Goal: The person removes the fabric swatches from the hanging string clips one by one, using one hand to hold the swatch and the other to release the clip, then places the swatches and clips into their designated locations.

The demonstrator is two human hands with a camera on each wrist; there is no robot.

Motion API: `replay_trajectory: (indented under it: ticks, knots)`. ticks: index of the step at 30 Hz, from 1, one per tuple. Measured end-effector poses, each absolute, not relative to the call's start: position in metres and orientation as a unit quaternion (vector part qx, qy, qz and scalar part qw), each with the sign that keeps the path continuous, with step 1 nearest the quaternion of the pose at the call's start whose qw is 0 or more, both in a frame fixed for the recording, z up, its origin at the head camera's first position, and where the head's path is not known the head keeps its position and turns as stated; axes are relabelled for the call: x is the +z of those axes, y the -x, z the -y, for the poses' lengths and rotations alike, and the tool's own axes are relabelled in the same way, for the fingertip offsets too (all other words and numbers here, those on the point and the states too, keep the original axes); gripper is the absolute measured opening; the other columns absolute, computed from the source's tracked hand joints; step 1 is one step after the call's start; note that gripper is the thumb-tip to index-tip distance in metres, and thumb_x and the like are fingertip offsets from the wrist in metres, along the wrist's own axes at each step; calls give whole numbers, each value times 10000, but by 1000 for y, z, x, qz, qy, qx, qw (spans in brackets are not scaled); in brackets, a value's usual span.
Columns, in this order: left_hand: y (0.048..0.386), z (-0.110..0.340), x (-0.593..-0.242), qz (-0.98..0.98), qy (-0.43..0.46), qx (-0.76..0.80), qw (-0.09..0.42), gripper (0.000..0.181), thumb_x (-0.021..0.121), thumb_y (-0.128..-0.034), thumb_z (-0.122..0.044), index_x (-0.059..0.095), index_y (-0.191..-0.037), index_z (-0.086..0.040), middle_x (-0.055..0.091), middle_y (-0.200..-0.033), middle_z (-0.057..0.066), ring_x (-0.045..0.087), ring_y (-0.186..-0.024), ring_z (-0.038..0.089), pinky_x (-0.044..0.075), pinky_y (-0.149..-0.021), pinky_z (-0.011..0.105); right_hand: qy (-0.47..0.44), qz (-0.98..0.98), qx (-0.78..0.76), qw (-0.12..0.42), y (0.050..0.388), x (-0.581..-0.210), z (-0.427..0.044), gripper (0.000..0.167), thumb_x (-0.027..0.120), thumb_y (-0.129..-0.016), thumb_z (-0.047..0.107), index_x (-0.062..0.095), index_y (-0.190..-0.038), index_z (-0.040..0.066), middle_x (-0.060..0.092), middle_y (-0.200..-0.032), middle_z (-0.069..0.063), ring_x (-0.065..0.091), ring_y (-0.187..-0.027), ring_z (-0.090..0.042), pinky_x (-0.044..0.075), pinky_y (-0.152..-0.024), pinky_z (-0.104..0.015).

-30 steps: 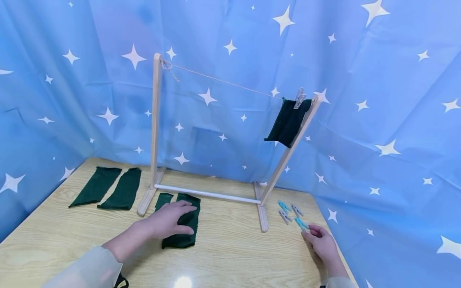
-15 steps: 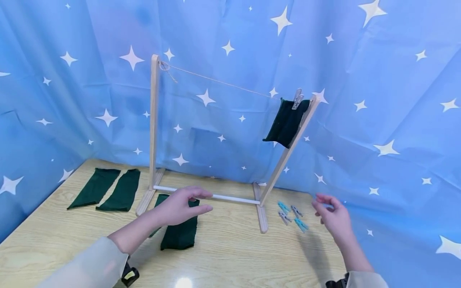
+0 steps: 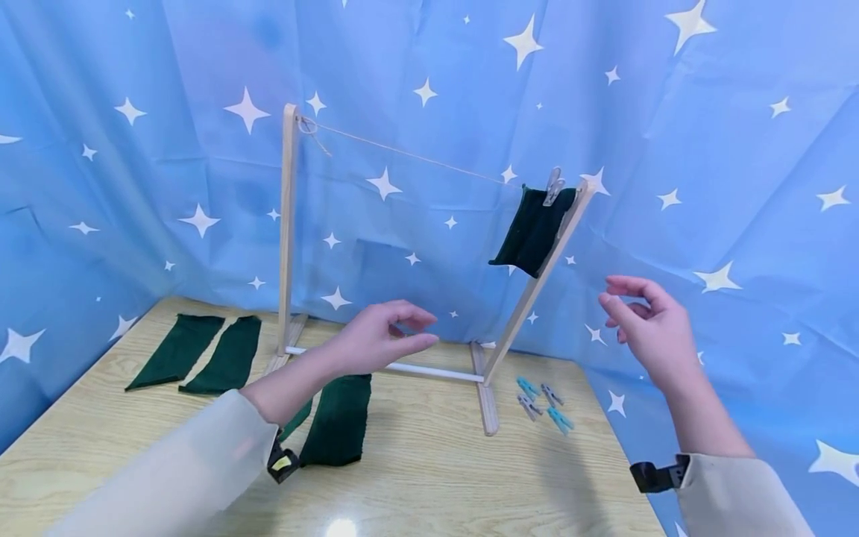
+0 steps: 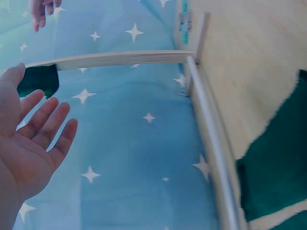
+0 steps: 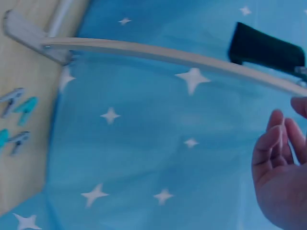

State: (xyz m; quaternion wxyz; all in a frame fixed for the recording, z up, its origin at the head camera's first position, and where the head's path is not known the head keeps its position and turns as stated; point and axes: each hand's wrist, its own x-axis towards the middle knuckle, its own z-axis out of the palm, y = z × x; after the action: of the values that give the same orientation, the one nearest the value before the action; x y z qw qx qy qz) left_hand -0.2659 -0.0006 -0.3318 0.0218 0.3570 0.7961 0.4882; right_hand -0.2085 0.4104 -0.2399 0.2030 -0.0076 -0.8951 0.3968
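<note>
My left hand (image 3: 379, 339) is raised over the wooden rack's white bottom bar (image 3: 436, 371), fingers apart and holding nothing. To the right of the rack, my right hand (image 3: 651, 321) hovers in the air with loosely bent fingers and nothing in them. A dark green cloth (image 3: 533, 235) hangs at the right end of the string (image 3: 416, 155), held by a clear clothespin (image 3: 554, 188). In the left wrist view, that hanging cloth (image 4: 41, 80) appears behind the fingers. Below the left hand, a green cloth (image 3: 338, 425) lies on the table, with another cloth (image 3: 297, 421) partly hidden by the forearm.
Several blue and grey clothespins (image 3: 557, 419) lie on the table (image 3: 456, 477) by the rack's right foot (image 3: 488, 410). Two more green cloths (image 3: 177, 349) lie at the left. The rack's left post (image 3: 287, 224) stands upright. A starry blue curtain (image 3: 403, 74) hangs behind.
My right hand has risen from beside the clothespins, up and away from the table. My left hand has lifted off the nearer cloth and moved up and right. The hanging cloth stays put.
</note>
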Motion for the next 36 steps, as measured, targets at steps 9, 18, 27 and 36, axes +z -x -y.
replay_trajectory:
  ticks: [9, 18, 27, 36]
  knots:
    - [283, -26, -294, -780, -349, 520, 24, 404, 716, -1086, -398, 728, -1420, -170, 759, -1331, -20, 729, -1157, 155, 627, -977, 357, -17, 890, 393, 230, 216, -194, -392, 336, 715, -1083, 358, 670, -1410, 295, 638, -1233, 229, 678, -782, -4, 530, -617, -163]
    - [297, -57, -262, -762, -340, 551, 8, 434, 675, -1102, -448, 699, -1463, -210, 729, -1386, -35, 706, -1243, 165, 634, -974, 385, -30, 895, 376, 239, 230, -159, -366, 423, 706, -1076, 418, 653, -1463, 253, 621, -1290, 188, 690, -808, -6, 547, -654, -158]
    - [316, -81, -245, -745, -336, 576, -6, 469, 651, -1123, -376, 654, -1507, -108, 707, -1434, 52, 698, -1254, 219, 613, -1036, 385, -42, 896, 367, 245, 249, -137, -345, 518, 715, -1064, 448, 643, -1509, 192, 614, -1269, 160, 706, -790, -1, 545, -648, -152]
    - [336, -106, -236, -730, -286, 621, -13, 473, 663, -1119, -370, 634, -1531, -141, 684, -1489, 52, 656, -1353, 243, 599, -1085, 410, -43, 887, 392, 238, 261, -132, -338, 487, 723, -1065, 417, 650, -1498, 206, 624, -1339, 90, 713, -804, -23, 551, -650, -156]
